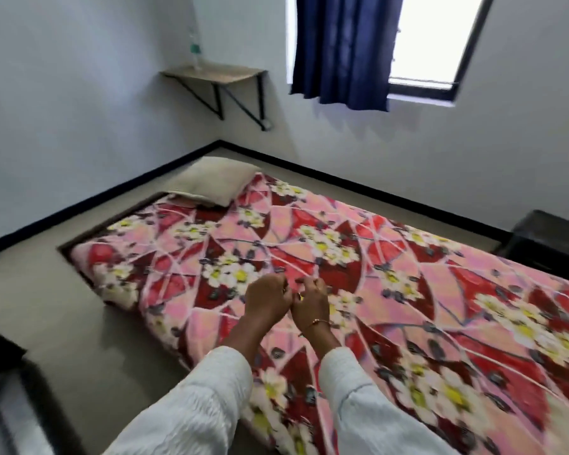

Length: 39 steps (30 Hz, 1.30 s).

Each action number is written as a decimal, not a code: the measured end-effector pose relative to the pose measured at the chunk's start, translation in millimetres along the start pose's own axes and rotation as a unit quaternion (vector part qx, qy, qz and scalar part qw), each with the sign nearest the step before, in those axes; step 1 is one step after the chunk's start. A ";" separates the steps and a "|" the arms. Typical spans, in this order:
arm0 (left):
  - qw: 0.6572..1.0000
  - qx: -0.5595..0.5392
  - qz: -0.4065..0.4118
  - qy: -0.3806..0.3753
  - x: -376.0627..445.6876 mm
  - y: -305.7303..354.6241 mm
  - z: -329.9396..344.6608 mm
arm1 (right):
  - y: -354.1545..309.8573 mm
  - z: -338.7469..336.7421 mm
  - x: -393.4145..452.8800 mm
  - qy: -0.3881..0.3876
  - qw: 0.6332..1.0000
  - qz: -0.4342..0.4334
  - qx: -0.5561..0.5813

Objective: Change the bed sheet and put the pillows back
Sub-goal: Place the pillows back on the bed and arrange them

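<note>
You had one mattress (342,274) in front of you, covered by one floral bed sheet (424,290). One pillow (212,180) lay at the far corner of that mattress. Above the pillow there was one wall shelf (217,73), and on it stood one bottle (195,49). To the right of the shelf you had one window (440,41) with one blue curtain (344,50). Two hands were over the mattress, your left hand (266,298) and your right hand (311,300), in two white sleeves (194,405). One bracelet (319,321) sat on the right wrist. One dark box (549,244) stood beyond the mattress's right side.
</note>
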<state>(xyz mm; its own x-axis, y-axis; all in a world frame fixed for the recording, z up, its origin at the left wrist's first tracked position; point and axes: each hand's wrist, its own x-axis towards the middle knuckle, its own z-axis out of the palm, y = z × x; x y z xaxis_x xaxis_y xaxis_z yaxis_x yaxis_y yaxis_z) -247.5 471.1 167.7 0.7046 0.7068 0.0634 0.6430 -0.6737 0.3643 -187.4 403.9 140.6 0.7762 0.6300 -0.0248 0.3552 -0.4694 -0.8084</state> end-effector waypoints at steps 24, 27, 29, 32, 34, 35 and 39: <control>0.963 -0.135 -0.231 -0.048 397.5 -424.0 -66.1 | -218.1 412.1 360.8 -0.097 0.989 0.100 0.050; 0.950 -0.193 -0.235 -0.070 465.5 -461.6 -46.3 | -213.6 456.1 422.2 -0.050 0.981 0.167 0.085; 0.927 -0.251 -0.262 -0.093 514.5 -491.1 -27.4 | -209.2 492.0 463.3 -0.018 0.968 0.222 0.118; 0.856 -0.367 -0.340 -0.129 573.3 -532.3 0.0 | -207.2 536.5 515.9 0.006 0.908 0.342 0.241; 0.801 -0.430 -0.387 -0.155 607.5 -551.8 15.6 | -201.7 559.7 549.9 0.029 0.835 0.415 0.361; 0.776 -0.452 -0.407 -0.167 622.9 -561.4 25.4 | -197.4 569.6 566.5 0.038 0.802 0.432 0.410; 0.667 -0.559 -0.452 -0.194 668.9 -578.1 49.9 | -176.7 588.6 614.2 0.071 0.691 0.439 0.570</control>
<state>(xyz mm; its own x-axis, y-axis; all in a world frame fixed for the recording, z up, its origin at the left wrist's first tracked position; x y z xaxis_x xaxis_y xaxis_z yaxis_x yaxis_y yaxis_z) -133.0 1322.6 -46.9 0.3437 0.4596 -0.8189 0.3856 0.7261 0.5693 -80.0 1237.9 -77.9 0.5046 0.3071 -0.8069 -0.8628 0.2115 -0.4591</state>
